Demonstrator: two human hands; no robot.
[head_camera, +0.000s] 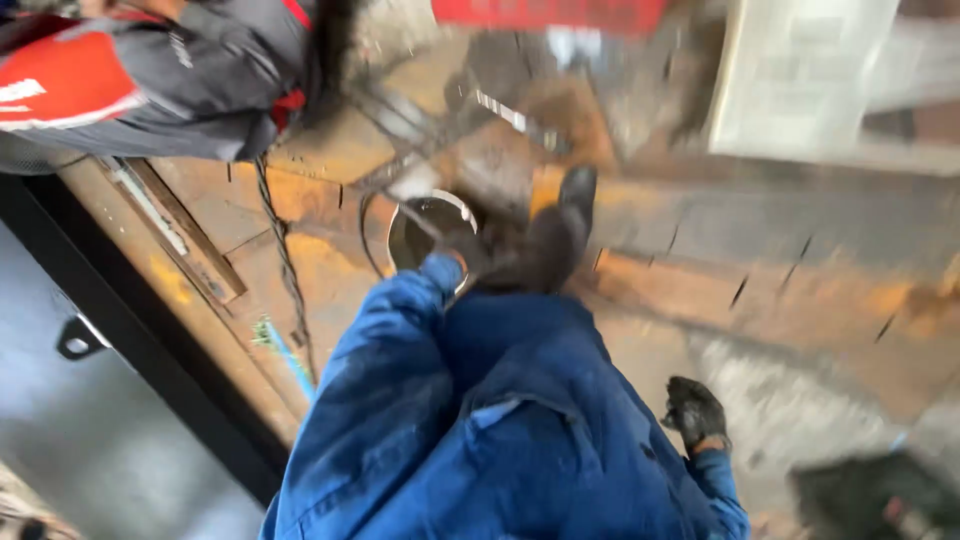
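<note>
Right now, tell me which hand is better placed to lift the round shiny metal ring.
Left. The left hand reaches the rim of the round shiny metal ring; blur hides any grip. The dark-gloved right hand hangs well away, over grey floor.

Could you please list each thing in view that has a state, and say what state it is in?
Left hand: gloved, at the ring; grip hidden by blur.
Right hand: gloved, fingers curled, holding nothing visible.
Metal ring: lying flat on the plate.
Steel plate: rusty, scratched.
Twisted cable: lying slack across the plate.
</note>
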